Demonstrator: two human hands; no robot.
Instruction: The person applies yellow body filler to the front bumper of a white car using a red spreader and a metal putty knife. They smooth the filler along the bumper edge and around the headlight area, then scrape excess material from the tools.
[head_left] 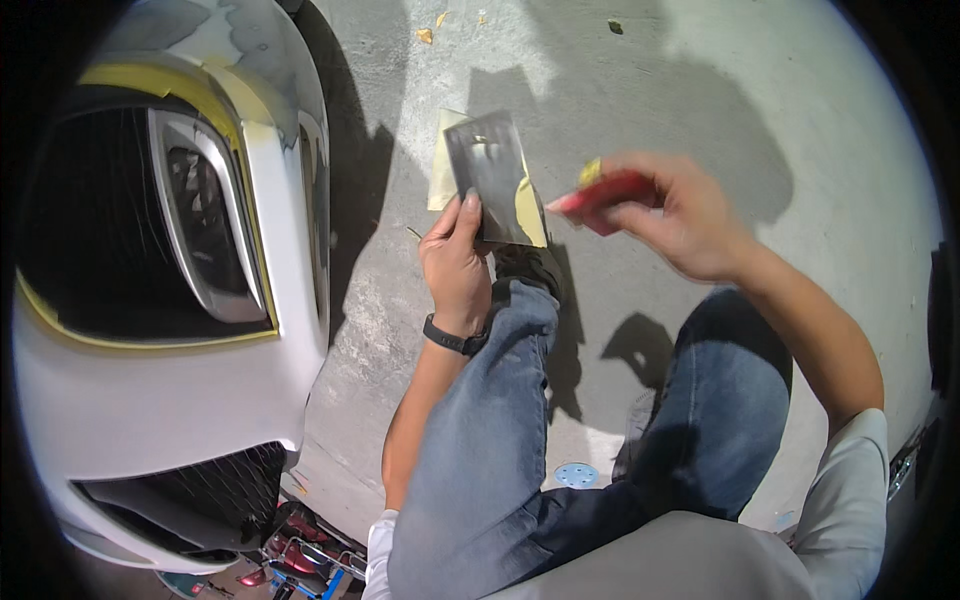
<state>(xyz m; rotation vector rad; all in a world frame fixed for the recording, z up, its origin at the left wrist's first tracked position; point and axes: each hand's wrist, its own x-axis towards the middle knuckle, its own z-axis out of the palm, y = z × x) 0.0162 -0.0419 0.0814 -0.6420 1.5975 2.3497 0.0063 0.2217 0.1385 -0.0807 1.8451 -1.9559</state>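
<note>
In my left hand (pixel 460 255) is a flat grey rectangular plate (pixel 487 180), pinched at its near left edge with the thumb on top. Pale yellow masking tape (pixel 530 212) covers its right corner, and a pale yellow sheet (pixel 440 165) shows behind its left side. To the right of the plate, my right hand (pixel 690 215) is closed around a red tube-like object (pixel 615 200). Motion smears it, so its exact kind is unclear. Its pale tip points left, close to the plate's edge, and a small yellow piece (pixel 591 172) shows by the fingers.
At the left stands a white car bumper (pixel 190 390) with a headlight-shaped insert (pixel 205 215) bordered by yellow masking tape (pixel 160 345). A round blue disc with holes (pixel 576 475) lies on the concrete floor between my legs. Red and blue items (pixel 305 550) sit below the bumper.
</note>
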